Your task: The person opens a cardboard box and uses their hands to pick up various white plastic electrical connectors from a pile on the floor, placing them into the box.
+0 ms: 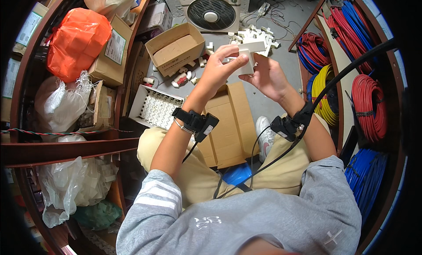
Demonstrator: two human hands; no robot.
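Note:
My left hand [222, 65] grips a white plastic T-shaped trunking fitting [246, 68], thumb across its near face. From the other side my right hand [270, 76] also holds the fitting, its fingers partly hidden behind it and its thumb by the lower edge. Beyond both hands, a loose pile of similar white fittings [272, 43] lies on the grey floor. Below the hands, between my legs, is an opened cardboard carton [227, 126].
A white box of small white plastic parts [158, 105] and an open cardboard box [174, 47] stand left. Scattered pipe fittings [180, 79] lie nearby. A box fan [211, 14] stands behind. Shelves flank me, with wire coils [369, 106] right. A black cable [349, 65] runs along my right arm.

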